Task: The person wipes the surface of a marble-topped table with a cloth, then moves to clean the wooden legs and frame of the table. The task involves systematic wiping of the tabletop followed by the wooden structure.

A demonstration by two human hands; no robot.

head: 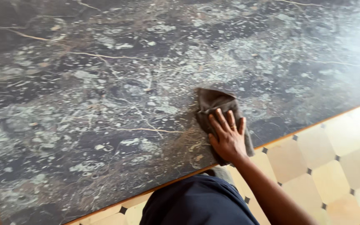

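My right hand [227, 135] lies flat, fingers spread, on a dark grey cloth [214, 102] and presses it onto a dark marble tabletop [105, 83] veined with white and tan. The cloth is folded and rumpled, and its far part sticks out beyond my fingertips. A ring sits on one finger. Hand and cloth are close to the table's near edge. My left hand is out of sight.
A thin wooden strip [305, 125] edges the tabletop along its near side. Beyond it, lower right, is a floor of cream octagonal tiles [334, 166] with small dark squares. My dark blue clothing [196, 204] fills the bottom centre.
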